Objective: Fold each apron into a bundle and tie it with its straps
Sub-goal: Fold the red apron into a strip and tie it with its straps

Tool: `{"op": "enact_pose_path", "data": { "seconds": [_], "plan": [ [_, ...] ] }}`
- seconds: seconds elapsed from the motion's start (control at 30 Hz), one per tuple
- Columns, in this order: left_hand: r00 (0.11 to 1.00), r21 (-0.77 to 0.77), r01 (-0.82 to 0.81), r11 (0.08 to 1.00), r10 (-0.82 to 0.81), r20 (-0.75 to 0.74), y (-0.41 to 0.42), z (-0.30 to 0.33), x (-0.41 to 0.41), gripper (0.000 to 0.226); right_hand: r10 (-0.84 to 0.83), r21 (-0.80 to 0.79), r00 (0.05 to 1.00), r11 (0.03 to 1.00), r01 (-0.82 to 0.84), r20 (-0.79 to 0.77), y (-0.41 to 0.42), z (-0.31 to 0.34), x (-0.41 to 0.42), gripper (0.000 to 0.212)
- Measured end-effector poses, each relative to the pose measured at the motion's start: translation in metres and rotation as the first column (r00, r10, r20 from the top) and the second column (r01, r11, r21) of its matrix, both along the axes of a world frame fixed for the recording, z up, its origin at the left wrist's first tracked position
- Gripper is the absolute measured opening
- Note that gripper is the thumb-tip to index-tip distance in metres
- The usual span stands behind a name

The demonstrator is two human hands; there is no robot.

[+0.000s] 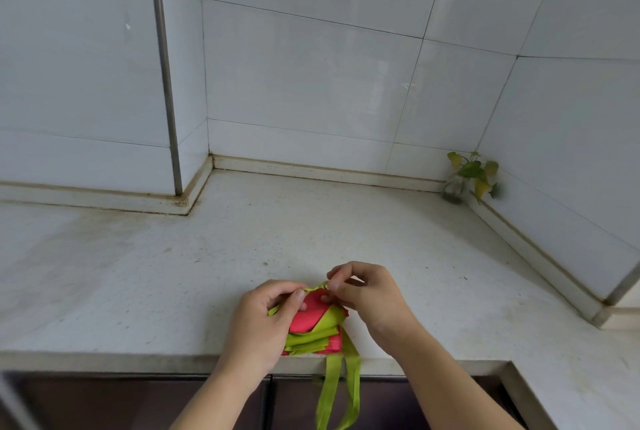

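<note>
Near the front edge of a pale speckled counter (pixel 311 228): folded apron (pixel 313 320), pink with lime-green trim, packed into a small bundle. Sits just back from the counter lip, roughly centre, slightly right of the middle. Green bands wrapped across the near part of the bundle.

Left hand (pixel 263 322) on the bundle's left side, fingers curled over the far-left corner, thumb pressed onto the pink fabric. Grips apron and holds it down.

Right hand (pixel 363 287) at the bundle's far right corner, fingers bent, fingertips pinching a bit of gathered green strap at the top edge. Exact pinch partly hidden by the fingers.

Two loose green straps (pixel 337 391) trailing from the near right corner of the bundle, over the counter lip, hanging down in front of a dark cabinet front (pixel 138 402).

Far right corner of counter: small clear glass jar (pixel 454 191) with a leafy cutting (pixel 476 171), some leaves yellowed. Well apart from the bundle.

White glossy wall tiles (pixel 311 65) behind and to the right. Grey vertical strip (pixel 164 65) running down the wall at far left. Grime along the seam between counter and wall.
</note>
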State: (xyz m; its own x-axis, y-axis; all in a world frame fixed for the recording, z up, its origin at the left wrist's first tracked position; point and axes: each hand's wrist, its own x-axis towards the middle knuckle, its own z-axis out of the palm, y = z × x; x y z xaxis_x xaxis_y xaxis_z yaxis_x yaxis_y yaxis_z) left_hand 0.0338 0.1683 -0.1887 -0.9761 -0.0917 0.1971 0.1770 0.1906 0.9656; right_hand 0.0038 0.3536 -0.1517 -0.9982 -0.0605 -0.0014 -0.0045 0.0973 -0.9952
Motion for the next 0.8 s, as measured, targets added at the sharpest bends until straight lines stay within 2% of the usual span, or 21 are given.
{"op": "enact_pose_path", "data": {
  "seconds": [0.07, 0.2, 0.3, 0.43, 0.6, 0.7, 0.73, 0.8],
  "plan": [
    [1.0, 0.009, -0.022, 1.0, 0.022, 0.01, 0.0, -0.001, -0.001, 0.018, -0.06, 0.014, 0.998, 0.998, 0.06, 0.013, 0.0, 0.0, -0.001, 0.019],
    [0.995, 0.065, -0.097, 0.993, 0.095, 0.027, -0.001, -0.006, -0.003, 0.019, -0.172, 0.196, 0.984, 0.967, 0.161, 0.036, 0.004, -0.008, 0.003, 0.016],
    [0.99, 0.05, -0.143, 0.988, 0.143, 0.006, -0.003, -0.01, -0.006, 0.021, -0.257, 0.313, 0.966, 0.919, 0.24, 0.015, 0.012, -0.015, 0.007, 0.018],
    [0.981, 0.216, -0.181, 0.96, 0.162, 0.103, -0.007, -0.011, -0.01, 0.027, -0.35, 0.405, 0.937, 0.856, 0.322, -0.005, 0.03, -0.02, 0.01, 0.018],
    [0.968, 0.368, -0.234, 0.9, 0.178, 0.179, -0.006, -0.011, -0.014, 0.016, -0.39, 0.511, 0.92, 0.785, 0.35, -0.031, 0.04, -0.024, 0.013, 0.016],
    [0.969, 0.439, -0.224, 0.87, 0.152, 0.193, -0.008, -0.011, -0.014, 0.013, -0.404, 0.467, 0.914, 0.801, 0.375, -0.04, 0.037, -0.024, 0.018, 0.016],
    [0.974, 0.444, -0.205, 0.872, 0.135, 0.184, -0.009, -0.011, -0.013, 0.013, -0.41, 0.398, 0.911, 0.831, 0.389, -0.033, 0.036, -0.022, 0.02, 0.015],
    [0.982, 0.403, -0.157, 0.902, 0.099, 0.159, -0.009, -0.01, -0.011, 0.013, -0.425, 0.14, 0.905, 0.897, 0.419, 0.013, 0.036, -0.011, 0.021, 0.016]
  ]
}}
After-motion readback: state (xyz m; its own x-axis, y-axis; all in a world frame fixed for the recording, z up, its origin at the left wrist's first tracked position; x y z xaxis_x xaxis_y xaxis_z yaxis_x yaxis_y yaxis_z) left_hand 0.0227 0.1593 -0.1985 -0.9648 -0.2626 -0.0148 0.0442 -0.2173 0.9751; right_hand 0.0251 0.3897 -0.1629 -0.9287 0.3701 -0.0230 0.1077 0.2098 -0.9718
